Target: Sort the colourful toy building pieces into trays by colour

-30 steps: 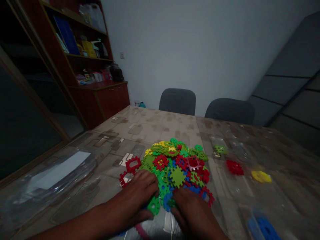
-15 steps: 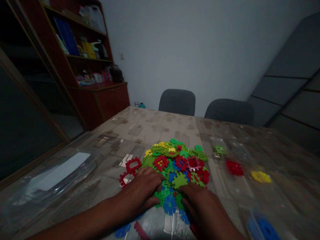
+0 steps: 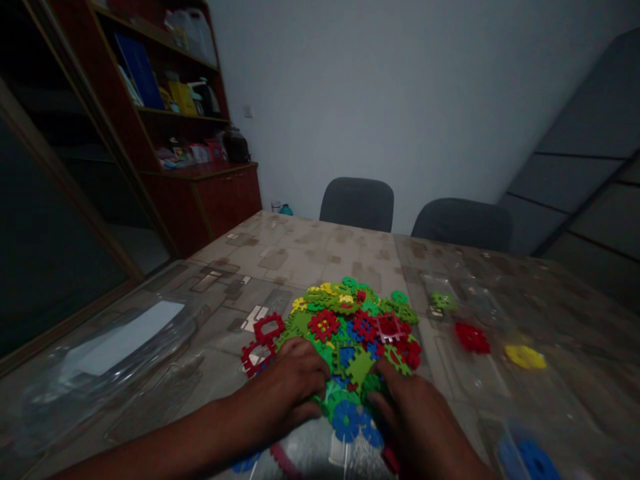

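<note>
Partly, the hands hide the near side of the pile point(image 3: 345, 333) of gear pieces, midway along the near part of the desk point(image 3: 300, 237). Two hands work apart from each other: the left hand point(image 3: 300, 373) rests with bent fingers on the left flank, the right hand point(image 3: 417, 400) on the right, thumb and fingers around a green piece point(image 3: 371, 387). Whether either is clamped on anything, I cannot tell. Both forearms run out of the frame below. The pile's pieces overlap too much to count; two red frames point(image 3: 270, 327) lie at its left edge. On the right are four blurred groups, one each of lime point(image 3: 443, 300), red point(image 3: 473, 338), yellow point(image 3: 525, 357) and blue point(image 3: 537, 460), the last cut off below. Two chairs point(image 3: 357, 200) stand beyond, their lower parts hidden.
</note>
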A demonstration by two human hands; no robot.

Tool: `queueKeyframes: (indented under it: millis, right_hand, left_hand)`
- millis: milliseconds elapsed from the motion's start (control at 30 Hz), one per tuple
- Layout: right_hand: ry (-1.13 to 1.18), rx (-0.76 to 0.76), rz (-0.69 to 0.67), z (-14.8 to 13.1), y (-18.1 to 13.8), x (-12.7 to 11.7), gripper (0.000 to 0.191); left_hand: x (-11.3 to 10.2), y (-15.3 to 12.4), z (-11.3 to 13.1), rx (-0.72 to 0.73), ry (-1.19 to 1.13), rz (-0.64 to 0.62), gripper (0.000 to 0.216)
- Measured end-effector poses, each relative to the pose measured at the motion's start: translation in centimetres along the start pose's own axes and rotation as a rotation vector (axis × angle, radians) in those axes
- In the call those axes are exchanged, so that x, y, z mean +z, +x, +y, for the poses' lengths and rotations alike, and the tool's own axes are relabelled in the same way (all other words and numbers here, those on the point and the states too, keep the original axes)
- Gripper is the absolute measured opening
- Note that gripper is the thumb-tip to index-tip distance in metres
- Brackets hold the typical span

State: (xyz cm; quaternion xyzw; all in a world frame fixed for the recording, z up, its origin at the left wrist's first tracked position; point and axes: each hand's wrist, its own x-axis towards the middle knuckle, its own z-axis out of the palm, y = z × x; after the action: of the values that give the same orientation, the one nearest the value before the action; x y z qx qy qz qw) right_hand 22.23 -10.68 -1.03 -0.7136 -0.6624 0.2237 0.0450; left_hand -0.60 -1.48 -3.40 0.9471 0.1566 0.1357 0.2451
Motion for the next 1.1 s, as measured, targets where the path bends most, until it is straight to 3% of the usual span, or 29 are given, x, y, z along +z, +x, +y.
queueKeyframes:
  millis: [167, 333, 533, 633, 800, 1000, 1100]
  right_hand:
    - [0.086, -0.145, 0.089, 1.1, -0.5, 0.2, 0.015]
    - [0.015, -0.248, 0.155, 1.1, -0.2, 0.6, 0.012]
    - [-0.027, -0.373, -0.032, -0.6, 0.2, 2.2, 0.008]
    - [-0.058, -0.338, -0.094, -1.2, 0.4, 3.2, 0.013]
    - [0.036, -0.281, -0.086, -1.1, 0.4, 3.2, 0.031]
    - [0.141, -0.19, -0.106, -0.3, -0.4, 1.5, 0.045]
    - [0.204, -0.248, -0.087, 0.7, -0.4, 1.4, 0.055]
  left_hand:
    - [0.1, 0.0, 0.2, 0.027, -0.026, -0.004, 0.019]
    - [0.7, 0.2, 0.7, -0.021, 0.026, -0.033, 0.017]
    - [1.0, -0.2, 0.6, -0.051, 0.068, 0.003, 0.026]
    - [0.8, -0.5, 0.8, -0.087, 0.062, 0.01, 0.027]
    - [0.5, -0.4, 0.9, -0.078, 0.021, 0.048, 0.034]
    - [0.4, -0.7, 0.0, -0.093, 0.059, 0.061, 0.009]
    - [0.0, -0.9, -0.4, -0.091, 0.027, 0.078, 0.006]
